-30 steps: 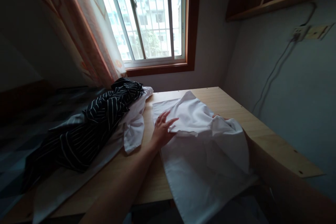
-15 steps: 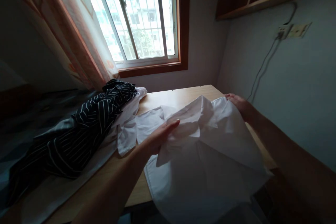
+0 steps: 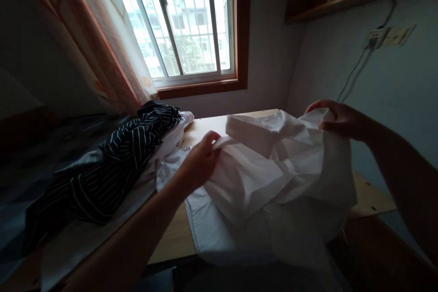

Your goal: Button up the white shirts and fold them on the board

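A white collared shirt (image 3: 246,182) is spread over the wooden table (image 3: 171,242), its front part lifted and its lower end draping over the near edge. My left hand (image 3: 203,157) is closed on the cloth just left of the collar (image 3: 253,134). On the other side, my right hand (image 3: 337,118) pinches the shirt near its right shoulder, raised above the tabletop. Between the two hands the fabric sags in loose folds. One sleeve (image 3: 167,164) stretches away to the left, partly behind my left forearm.
Left of the shirt lies a heap with a black garment with white stripes (image 3: 112,164) on top of white cloth (image 3: 181,123). A window (image 3: 185,23) and curtain (image 3: 112,50) are behind. A wall cabinet (image 3: 321,0) and a socket with a cord (image 3: 376,39) are at right.
My right hand has lifted its part of the shirt up and slightly right. My left hand has closed on the cloth and risen. The collar has shifted and the fabric now sags between them.
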`<control>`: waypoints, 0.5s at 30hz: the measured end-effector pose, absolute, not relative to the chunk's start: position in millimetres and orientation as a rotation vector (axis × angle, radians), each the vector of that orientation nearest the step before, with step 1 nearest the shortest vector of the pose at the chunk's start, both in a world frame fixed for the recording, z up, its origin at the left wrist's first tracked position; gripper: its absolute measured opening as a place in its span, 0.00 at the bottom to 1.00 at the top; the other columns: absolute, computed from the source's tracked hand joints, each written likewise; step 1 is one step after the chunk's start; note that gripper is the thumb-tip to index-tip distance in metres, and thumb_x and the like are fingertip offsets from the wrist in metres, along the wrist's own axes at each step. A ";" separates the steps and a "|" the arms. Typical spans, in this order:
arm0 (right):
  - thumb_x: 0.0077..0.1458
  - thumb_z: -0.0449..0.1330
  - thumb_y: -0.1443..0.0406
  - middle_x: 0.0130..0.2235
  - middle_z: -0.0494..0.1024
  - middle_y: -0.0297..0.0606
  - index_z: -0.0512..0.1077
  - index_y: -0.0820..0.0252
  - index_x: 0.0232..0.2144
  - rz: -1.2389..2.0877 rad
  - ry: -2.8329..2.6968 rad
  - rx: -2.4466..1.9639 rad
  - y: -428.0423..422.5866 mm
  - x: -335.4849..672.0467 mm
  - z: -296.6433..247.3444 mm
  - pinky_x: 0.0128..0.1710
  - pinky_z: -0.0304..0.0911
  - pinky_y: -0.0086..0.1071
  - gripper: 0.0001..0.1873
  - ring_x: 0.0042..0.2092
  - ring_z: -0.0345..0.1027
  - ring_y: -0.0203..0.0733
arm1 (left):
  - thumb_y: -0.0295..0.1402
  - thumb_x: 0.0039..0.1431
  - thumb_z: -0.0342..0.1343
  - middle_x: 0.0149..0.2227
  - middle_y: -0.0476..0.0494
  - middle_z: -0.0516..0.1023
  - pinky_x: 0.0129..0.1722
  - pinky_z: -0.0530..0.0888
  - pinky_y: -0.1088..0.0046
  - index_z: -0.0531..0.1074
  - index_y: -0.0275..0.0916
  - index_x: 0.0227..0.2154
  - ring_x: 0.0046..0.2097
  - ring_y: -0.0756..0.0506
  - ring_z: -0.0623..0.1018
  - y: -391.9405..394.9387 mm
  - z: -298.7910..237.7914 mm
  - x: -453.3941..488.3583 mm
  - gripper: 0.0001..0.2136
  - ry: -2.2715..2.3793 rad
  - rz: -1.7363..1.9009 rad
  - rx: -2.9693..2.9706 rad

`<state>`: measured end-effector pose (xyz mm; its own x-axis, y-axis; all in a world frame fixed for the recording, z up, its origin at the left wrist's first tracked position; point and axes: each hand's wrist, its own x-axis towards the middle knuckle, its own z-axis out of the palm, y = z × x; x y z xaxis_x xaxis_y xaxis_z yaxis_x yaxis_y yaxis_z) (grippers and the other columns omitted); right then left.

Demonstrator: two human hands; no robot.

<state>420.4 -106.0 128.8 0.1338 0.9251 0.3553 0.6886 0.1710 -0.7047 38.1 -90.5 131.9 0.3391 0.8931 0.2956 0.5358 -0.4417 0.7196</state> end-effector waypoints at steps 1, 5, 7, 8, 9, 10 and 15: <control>0.39 0.70 0.57 0.34 0.79 0.40 0.72 0.56 0.45 0.494 -1.701 -1.602 -111.6 417.1 127.7 0.27 0.62 0.31 0.28 0.32 0.71 0.42 | 0.35 0.60 0.48 0.29 0.47 0.74 0.30 0.68 0.72 0.71 0.40 0.35 0.31 0.47 0.72 -77.3 128.7 33.7 0.08 1.336 0.989 2.092; 0.40 0.70 0.52 0.35 0.79 0.40 0.74 0.56 0.41 0.466 -2.004 -1.766 -125.9 390.7 116.1 0.29 0.63 0.31 0.26 0.33 0.72 0.44 | 0.49 0.60 0.50 0.30 0.45 0.75 0.33 0.69 0.70 0.71 0.39 0.38 0.32 0.45 0.73 -45.4 121.7 21.3 0.17 1.427 0.935 2.303; 0.47 0.65 0.52 0.35 0.79 0.39 0.75 0.56 0.34 0.286 -2.149 -1.889 -126.2 380.3 107.4 0.31 0.61 0.31 0.17 0.35 0.72 0.45 | 0.58 0.54 0.53 0.37 0.42 0.78 0.39 0.71 0.66 0.71 0.40 0.45 0.38 0.41 0.76 -44.2 116.0 17.4 0.27 1.404 0.674 2.516; 0.48 0.64 0.53 0.35 0.79 0.39 0.75 0.56 0.32 0.230 -2.222 -1.944 -125.0 377.6 102.5 0.31 0.60 0.31 0.14 0.36 0.72 0.45 | 0.61 0.51 0.54 0.42 0.40 0.78 0.42 0.72 0.63 0.70 0.41 0.50 0.42 0.38 0.76 -46.4 110.4 15.6 0.32 1.379 0.489 2.602; 0.49 0.63 0.54 0.35 0.79 0.39 0.75 0.56 0.30 0.208 -2.290 -1.982 -123.4 376.4 97.5 0.32 0.60 0.31 0.12 0.37 0.72 0.46 | 0.63 0.48 0.55 0.48 0.37 0.77 0.47 0.71 0.59 0.67 0.41 0.55 0.47 0.35 0.76 -49.8 102.6 13.8 0.38 1.340 0.297 2.662; 0.49 0.62 0.56 0.35 0.79 0.39 0.75 0.57 0.29 0.223 -2.348 -1.994 -121.8 376.3 92.3 0.33 0.59 0.31 0.11 0.37 0.72 0.46 | 0.64 0.46 0.56 0.54 0.34 0.74 0.52 0.69 0.56 0.64 0.40 0.59 0.53 0.32 0.73 -54.1 92.8 12.2 0.43 1.296 0.120 2.697; 0.55 0.57 0.52 0.40 0.79 0.41 0.74 0.58 0.36 0.465 -2.363 -1.798 -130.4 371.8 65.5 0.38 0.63 0.33 0.17 0.41 0.72 0.47 | 0.62 0.48 0.56 0.70 0.31 0.48 0.64 0.53 0.44 0.52 0.40 0.67 0.69 0.27 0.51 -73.7 35.3 9.9 0.47 1.386 -0.108 2.684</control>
<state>371.8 -130.4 65.5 -0.2781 0.9574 -0.0772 0.9153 0.2398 -0.3235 9.9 -73.7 35.3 0.5781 0.8074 -0.1176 0.8159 -0.5736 0.0729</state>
